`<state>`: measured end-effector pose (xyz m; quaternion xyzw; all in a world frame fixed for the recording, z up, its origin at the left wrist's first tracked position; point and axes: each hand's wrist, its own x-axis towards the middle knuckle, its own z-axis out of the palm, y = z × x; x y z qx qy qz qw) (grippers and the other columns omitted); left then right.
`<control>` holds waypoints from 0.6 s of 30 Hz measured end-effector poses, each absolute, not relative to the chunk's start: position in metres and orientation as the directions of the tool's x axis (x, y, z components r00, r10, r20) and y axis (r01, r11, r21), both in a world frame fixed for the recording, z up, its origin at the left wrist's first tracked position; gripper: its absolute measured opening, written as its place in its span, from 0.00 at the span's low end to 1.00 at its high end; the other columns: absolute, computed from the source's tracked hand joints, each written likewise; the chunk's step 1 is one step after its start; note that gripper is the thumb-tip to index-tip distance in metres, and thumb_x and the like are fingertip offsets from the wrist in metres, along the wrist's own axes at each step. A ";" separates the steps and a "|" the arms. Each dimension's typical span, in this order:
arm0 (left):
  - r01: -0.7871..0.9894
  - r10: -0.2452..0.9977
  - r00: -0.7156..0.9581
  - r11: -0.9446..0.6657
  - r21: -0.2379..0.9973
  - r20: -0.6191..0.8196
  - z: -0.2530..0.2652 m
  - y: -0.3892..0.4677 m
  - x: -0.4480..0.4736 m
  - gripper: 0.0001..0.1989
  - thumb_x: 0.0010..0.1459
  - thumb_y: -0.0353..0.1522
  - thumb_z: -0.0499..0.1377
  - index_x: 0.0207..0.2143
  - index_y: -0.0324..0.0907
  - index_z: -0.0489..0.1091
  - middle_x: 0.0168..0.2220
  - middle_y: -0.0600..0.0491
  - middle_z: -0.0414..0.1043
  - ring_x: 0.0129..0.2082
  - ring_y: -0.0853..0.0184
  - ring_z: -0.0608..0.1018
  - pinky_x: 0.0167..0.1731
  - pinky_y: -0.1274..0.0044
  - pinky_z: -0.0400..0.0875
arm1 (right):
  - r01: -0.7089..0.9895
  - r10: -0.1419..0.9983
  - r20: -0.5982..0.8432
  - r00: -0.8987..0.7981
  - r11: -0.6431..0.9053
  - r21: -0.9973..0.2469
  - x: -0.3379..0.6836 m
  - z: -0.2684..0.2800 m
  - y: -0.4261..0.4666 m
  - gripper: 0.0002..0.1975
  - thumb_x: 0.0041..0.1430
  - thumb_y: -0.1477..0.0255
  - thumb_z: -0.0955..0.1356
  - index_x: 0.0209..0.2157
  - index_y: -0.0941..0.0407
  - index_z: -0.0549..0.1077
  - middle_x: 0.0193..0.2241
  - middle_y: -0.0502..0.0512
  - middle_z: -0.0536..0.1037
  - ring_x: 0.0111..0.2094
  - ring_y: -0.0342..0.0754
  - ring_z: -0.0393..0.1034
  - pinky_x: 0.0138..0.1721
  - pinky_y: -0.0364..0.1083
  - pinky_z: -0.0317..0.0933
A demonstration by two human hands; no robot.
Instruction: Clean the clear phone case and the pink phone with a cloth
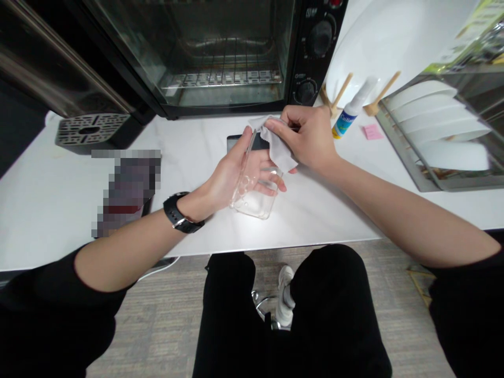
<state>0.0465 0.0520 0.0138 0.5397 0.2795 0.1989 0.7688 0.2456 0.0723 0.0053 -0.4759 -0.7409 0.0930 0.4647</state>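
Observation:
A clear phone case [252,202] rests in my left hand [232,176], whose thumb lies along one edge while the fingers support it from behind. My right hand [309,134] pinches a light grey cleaning cloth [280,149] with a zigzag edge. The cloth lies against the far end of the case and drapes down over part of it. Behind the case, a dark phone-like slab [233,140] lies on the white counter, mostly hidden by my left hand. Just beyond my right hand stands a small spray bottle [346,121] with a blue label.
A black toaster oven [185,111] stands at the back. A drip tray [92,131] and a pixelated flat item [128,194] are to the left. On the right are a pink sticky note [372,132], wooden sticks, and a metal rack [427,181] with white dishes [449,128].

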 end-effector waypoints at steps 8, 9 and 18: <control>-0.007 0.646 0.731 0.329 0.944 -0.219 0.014 0.057 0.045 0.41 0.65 0.60 0.40 0.54 0.37 0.73 0.39 0.44 0.79 0.40 0.54 0.83 0.39 0.70 0.76 | 0.534 0.778 0.611 -0.149 0.583 -0.612 0.243 0.002 0.074 0.22 0.69 0.48 0.67 0.34 0.52 0.75 0.30 0.52 0.78 0.30 0.49 0.67 0.33 0.49 0.62; 0.006 0.642 0.732 0.331 0.944 -0.230 0.016 0.055 0.045 0.41 0.66 0.59 0.40 0.54 0.37 0.73 0.39 0.45 0.79 0.40 0.54 0.83 0.37 0.70 0.76 | 0.558 0.782 0.609 -0.129 0.565 -0.607 0.244 0.003 0.074 0.24 0.67 0.47 0.67 0.29 0.52 0.72 0.25 0.50 0.74 0.27 0.47 0.63 0.31 0.49 0.60; 0.009 0.615 0.756 0.332 0.943 -0.224 0.017 0.051 0.048 0.42 0.64 0.63 0.41 0.51 0.39 0.76 0.39 0.42 0.80 0.34 0.60 0.81 0.34 0.74 0.74 | 0.552 0.720 0.656 -0.226 0.650 -0.523 0.239 0.002 0.068 0.19 0.75 0.53 0.61 0.44 0.50 0.75 0.41 0.54 0.81 0.38 0.51 0.74 0.41 0.50 0.68</control>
